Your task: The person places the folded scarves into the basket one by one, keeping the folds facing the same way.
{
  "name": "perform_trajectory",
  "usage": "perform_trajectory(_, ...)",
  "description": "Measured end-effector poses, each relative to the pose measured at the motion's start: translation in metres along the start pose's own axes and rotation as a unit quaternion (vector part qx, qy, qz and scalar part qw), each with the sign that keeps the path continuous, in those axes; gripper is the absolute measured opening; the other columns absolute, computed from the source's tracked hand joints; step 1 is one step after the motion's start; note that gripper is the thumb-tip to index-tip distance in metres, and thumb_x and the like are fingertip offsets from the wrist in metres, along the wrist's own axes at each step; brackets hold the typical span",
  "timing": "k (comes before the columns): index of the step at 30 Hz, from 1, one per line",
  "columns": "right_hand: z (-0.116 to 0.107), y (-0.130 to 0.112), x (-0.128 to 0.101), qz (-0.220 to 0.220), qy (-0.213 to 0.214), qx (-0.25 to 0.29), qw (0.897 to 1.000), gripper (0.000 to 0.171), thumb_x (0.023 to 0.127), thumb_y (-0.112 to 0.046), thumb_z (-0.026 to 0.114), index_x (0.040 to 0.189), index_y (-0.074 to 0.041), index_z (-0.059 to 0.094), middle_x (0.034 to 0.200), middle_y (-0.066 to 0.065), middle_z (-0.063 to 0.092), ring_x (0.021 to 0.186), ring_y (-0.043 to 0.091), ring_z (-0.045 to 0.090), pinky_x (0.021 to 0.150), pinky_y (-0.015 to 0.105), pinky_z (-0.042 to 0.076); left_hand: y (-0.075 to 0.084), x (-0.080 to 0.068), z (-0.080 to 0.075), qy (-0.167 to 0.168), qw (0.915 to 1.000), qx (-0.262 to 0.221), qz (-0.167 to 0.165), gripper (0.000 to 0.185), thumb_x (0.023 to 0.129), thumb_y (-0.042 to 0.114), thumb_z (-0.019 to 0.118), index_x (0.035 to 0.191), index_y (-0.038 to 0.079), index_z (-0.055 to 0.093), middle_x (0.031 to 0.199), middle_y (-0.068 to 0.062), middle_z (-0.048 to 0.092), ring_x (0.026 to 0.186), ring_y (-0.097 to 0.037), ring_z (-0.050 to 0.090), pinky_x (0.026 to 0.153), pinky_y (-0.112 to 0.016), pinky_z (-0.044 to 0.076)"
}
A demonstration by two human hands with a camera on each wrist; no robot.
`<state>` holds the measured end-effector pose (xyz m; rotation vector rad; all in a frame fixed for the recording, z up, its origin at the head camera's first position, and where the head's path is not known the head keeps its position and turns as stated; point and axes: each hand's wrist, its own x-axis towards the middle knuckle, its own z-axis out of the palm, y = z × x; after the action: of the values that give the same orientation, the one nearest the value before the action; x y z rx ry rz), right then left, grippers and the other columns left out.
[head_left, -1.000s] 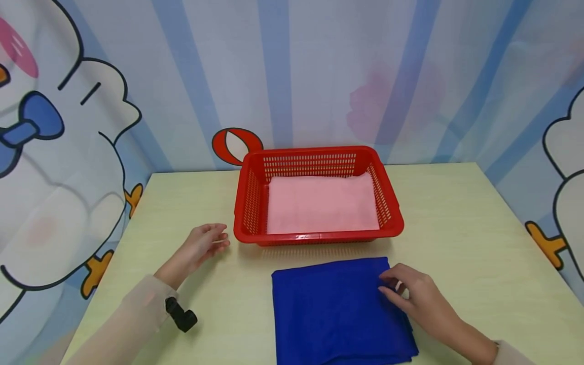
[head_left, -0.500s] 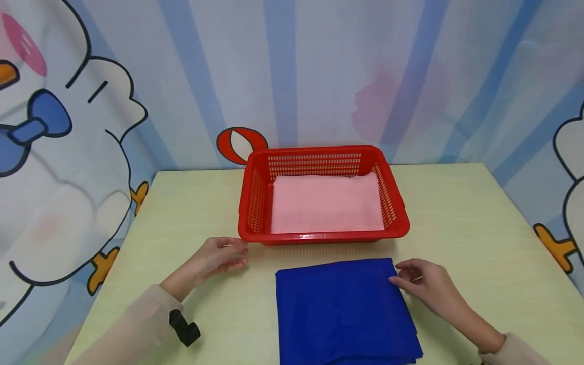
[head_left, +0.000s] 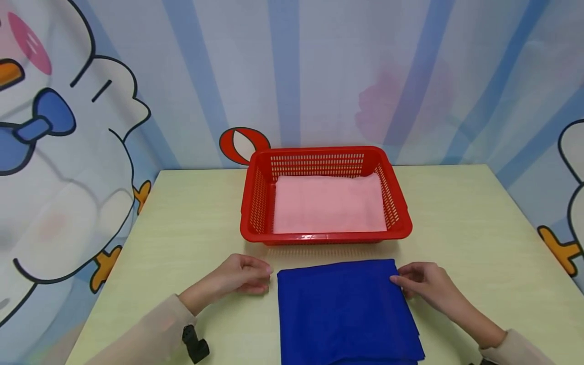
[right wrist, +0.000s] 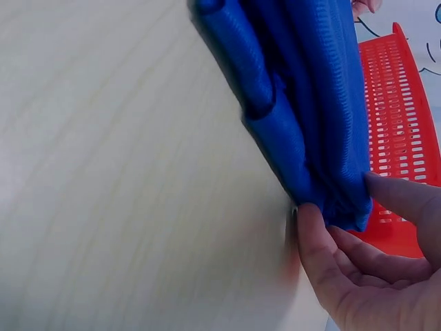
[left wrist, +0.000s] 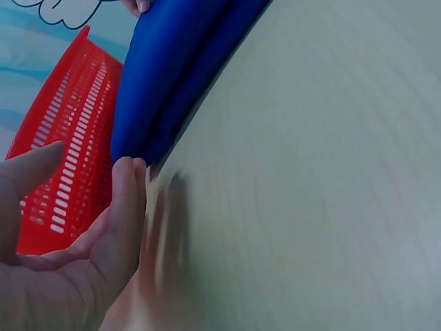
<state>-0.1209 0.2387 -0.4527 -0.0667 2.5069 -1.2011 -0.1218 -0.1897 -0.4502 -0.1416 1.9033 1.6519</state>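
A folded blue cloth [head_left: 342, 309] lies on the table in front of the red basket. My right hand [head_left: 431, 286] is at its far right corner; in the right wrist view the thumb [right wrist: 396, 193] rests on the upper layers and the fingertips [right wrist: 310, 217] are at the lower edge, with the corner between them. My left hand [head_left: 234, 279] is beside the far left corner. In the left wrist view its fingertips [left wrist: 127, 169] are right at the edge of the cloth [left wrist: 158, 83], while the thumb [left wrist: 41, 165] stands apart from it.
A red plastic basket [head_left: 326, 236] with slotted walls stands at the back of the table [head_left: 201, 213]. Folded pink cloth [head_left: 328, 203] lies inside it. Behind the table hangs a blue striped backdrop [head_left: 328, 76] with cartoon figures.
My left hand has moved right and nearer, from beside the basket to the blue cloth's left corner. My right hand has shifted slightly and now has the right corner between thumb and fingers.
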Motion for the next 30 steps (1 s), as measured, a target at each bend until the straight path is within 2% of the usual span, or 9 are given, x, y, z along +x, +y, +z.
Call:
perform_trajectory(5, 0.000, 0.001, 0.000, 0.008, -0.012, 0.017, 1.000, 0.047, 0.093, -0.030, 0.073, 0.111, 0.013, 0.064, 0.084, 0.008, 0.070, 0.069, 0.021, 0.066, 0.061, 0.031, 0.057, -0.002, -0.002, 0.011, -0.017, 0.9998, 0.000, 0.005, 0.038, 0.093, 0.020, 0.073, 0.115, -0.009, 0.064, 0.097, -0.016, 0.072, 0.081, -0.022, 0.073, 0.075, -0.035, 0.059)
perform_trajectory(13, -0.002, 0.002, 0.000, 0.024, -0.028, 0.024, 0.999, 0.042, 0.092, -0.024, 0.074, 0.109, 0.013, 0.065, 0.082, 0.008, 0.070, 0.068, 0.022, 0.066, 0.062, 0.033, 0.058, -0.006, -0.003, 0.025, -0.025, 0.9994, 0.022, 0.011, 0.038, 0.092, 0.021, 0.074, 0.112, -0.010, 0.065, 0.089, -0.017, 0.073, 0.075, -0.024, 0.074, 0.069, -0.034, 0.060)
perform_trajectory(19, -0.003, 0.003, -0.001, 0.037, -0.054, 0.059, 0.996, 0.037, 0.092, -0.020, 0.075, 0.105, 0.013, 0.065, 0.075, 0.009, 0.068, 0.064, 0.024, 0.066, 0.061, 0.036, 0.059, -0.006, -0.003, 0.028, -0.014, 0.9988, 0.045, 0.014, 0.032, 0.092, 0.018, 0.075, 0.105, -0.010, 0.068, 0.085, -0.017, 0.073, 0.073, -0.024, 0.074, 0.066, -0.032, 0.060)
perform_trajectory(26, -0.004, 0.009, -0.001, 0.018, -0.086, 0.086, 0.992, 0.028, 0.093, -0.018, 0.073, 0.094, 0.009, 0.066, 0.070, 0.009, 0.066, 0.060, 0.024, 0.067, 0.056, 0.037, 0.059, -0.007, -0.001, 0.031, -0.020, 0.9980, 0.058, 0.014, 0.028, 0.091, 0.017, 0.075, 0.100, -0.009, 0.071, 0.082, -0.017, 0.073, 0.070, -0.023, 0.073, 0.064, -0.033, 0.060)
perform_trajectory(30, -0.003, 0.012, -0.001, 0.015, -0.090, 0.085, 0.992, 0.027, 0.093, -0.019, 0.073, 0.091, 0.007, 0.066, 0.068, 0.008, 0.065, 0.058, 0.022, 0.066, 0.055, 0.036, 0.059, -0.007, -0.002, 0.032, -0.018, 0.9971, 0.072, 0.014, 0.027, 0.092, 0.017, 0.074, 0.101, -0.009, 0.071, 0.082, -0.017, 0.073, 0.071, -0.025, 0.074, 0.063, -0.032, 0.059)
